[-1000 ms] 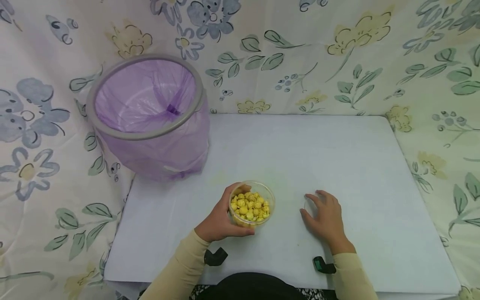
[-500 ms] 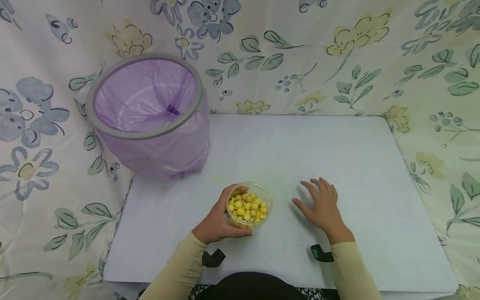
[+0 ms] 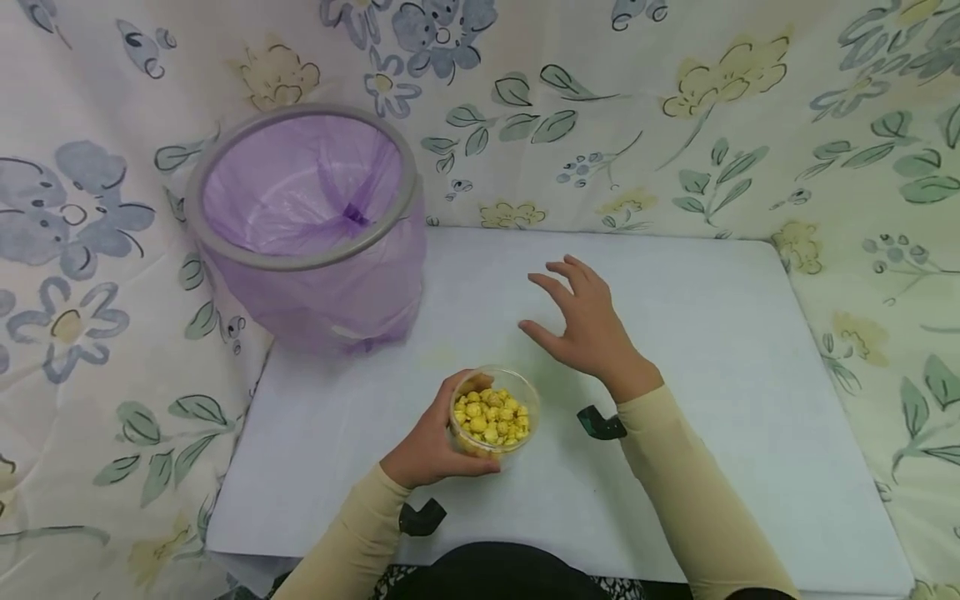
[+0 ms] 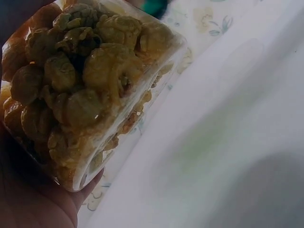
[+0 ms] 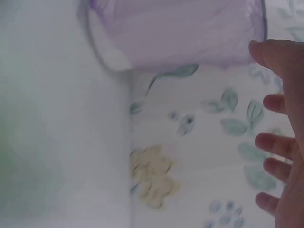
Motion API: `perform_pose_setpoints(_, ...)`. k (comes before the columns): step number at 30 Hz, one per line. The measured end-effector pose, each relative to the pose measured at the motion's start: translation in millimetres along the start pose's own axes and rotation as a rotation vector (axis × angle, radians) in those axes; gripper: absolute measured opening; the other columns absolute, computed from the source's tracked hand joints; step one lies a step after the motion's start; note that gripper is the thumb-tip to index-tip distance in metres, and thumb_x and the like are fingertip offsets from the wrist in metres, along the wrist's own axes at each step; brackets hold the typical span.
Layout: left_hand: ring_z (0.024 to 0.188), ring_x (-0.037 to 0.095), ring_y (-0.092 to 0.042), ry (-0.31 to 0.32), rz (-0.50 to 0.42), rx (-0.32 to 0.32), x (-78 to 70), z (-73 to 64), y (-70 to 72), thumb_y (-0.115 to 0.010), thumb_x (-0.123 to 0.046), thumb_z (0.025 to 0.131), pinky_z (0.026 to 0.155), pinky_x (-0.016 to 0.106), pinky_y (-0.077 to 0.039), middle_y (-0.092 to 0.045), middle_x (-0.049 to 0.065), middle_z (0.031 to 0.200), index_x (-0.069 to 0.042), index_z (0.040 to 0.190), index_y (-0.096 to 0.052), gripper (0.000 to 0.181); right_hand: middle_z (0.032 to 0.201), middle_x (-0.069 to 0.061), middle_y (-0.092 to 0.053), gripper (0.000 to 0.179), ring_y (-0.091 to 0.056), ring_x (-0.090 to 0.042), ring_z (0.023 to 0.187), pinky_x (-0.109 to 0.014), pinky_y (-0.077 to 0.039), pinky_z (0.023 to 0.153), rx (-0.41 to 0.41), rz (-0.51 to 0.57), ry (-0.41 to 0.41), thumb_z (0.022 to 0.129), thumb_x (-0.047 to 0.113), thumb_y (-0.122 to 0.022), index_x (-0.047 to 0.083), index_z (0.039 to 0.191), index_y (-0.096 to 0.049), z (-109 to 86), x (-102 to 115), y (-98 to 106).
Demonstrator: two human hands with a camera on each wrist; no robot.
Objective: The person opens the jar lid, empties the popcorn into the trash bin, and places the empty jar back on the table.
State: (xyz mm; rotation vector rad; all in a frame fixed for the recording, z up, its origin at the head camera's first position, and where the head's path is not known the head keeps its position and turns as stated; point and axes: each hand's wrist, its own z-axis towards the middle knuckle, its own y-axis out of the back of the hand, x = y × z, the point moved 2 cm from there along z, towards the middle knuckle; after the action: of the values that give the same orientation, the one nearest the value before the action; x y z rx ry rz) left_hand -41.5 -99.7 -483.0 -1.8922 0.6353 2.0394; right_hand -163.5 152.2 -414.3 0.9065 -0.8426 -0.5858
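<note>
My left hand (image 3: 438, 446) grips a clear plastic tub (image 3: 534, 408) from its left side, fingers behind and thumb in front. Yellow popcorn (image 3: 491, 418) fills the lower part of the tub, and its top is uncovered. The left wrist view shows the popcorn (image 4: 61, 90) close up through the clear wall. Raised over the table, my right hand (image 3: 588, 325) has its fingers spread and holds nothing. It is beyond the tub and to its right. In the right wrist view, the fingers of this hand (image 5: 289, 128) are apart, with the purple bag in the background.
A bin with a grey rim (image 3: 300, 265) and purple bag lining (image 3: 322, 308) stands at the back left of the white table (image 3: 712, 375). Floral cloth (image 3: 637, 167) hangs behind and beside the table. A faint round outline (image 4: 243, 61) shows on the white surface in the left wrist view.
My right hand has lifted from the table's right side and moved forward and left, its fingers spreading. The left hand keeps the popcorn tub nearly in place.
</note>
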Motion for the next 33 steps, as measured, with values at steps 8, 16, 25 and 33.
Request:
perform_pose_setpoints(8, 0.145, 0.026, -0.043, -0.002, -0.023, -0.026, -2.0, -1.6, 6.5, -0.097, -0.012, 0.073, 0.114, 0.03, -0.04, -0.04, 0.018, 0.16, -0.016, 0.162, -0.026, 0.114, 0.159, -0.015, -0.048, 0.061, -0.034, -0.036, 0.154, -0.054, -0.027, 0.125, -0.028, 0.064, 0.316, 0.096, 0.039, -0.075, 0.011, 0.147, -0.059, 67.7, 52, 15)
perform_pose_setpoints(16, 0.145, 0.023, -0.043, 0.038, -0.047, -0.043, 1.0, -1.6, 8.7, -0.099, -0.014, 0.072, 0.115, 0.032, -0.04, -0.043, 0.003, 0.158, -0.035, 0.159, -0.029, 0.114, 0.17, -0.017, -0.03, 0.06, -0.023, -0.03, 0.16, -0.043, -0.021, 0.129, -0.076, -0.011, 0.51, 0.102, 0.038, -0.064, 0.014, 0.156, -0.051, 113.2, 84, 11)
perform_pose_setpoints(25, 0.143, 0.024, -0.045, 0.042, -0.021, -0.048, 4.1, -1.1, 6.5, -0.098, -0.017, 0.072, 0.115, 0.039, -0.04, -0.043, 0.008, 0.159, -0.034, 0.159, -0.03, 0.111, 0.173, -0.011, -0.026, 0.072, -0.016, -0.028, 0.162, -0.039, -0.011, 0.131, 0.055, -0.117, 0.511, 0.102, 0.041, -0.064, 0.017, 0.165, -0.036, 131.3, 92, -1)
perform_pose_setpoints(33, 0.14, 0.025, -0.047, 0.031, 0.023, -0.083, 3.8, -1.8, 11.4, -0.098, -0.017, 0.073, 0.114, 0.042, -0.041, -0.044, 0.009, 0.158, -0.033, 0.158, -0.03, 0.11, 0.174, -0.011, -0.025, 0.075, -0.015, -0.026, 0.162, -0.043, -0.025, 0.127, 0.151, -0.029, 0.465, 0.101, 0.034, -0.068, 0.02, 0.166, -0.033, 130.6, 98, -11)
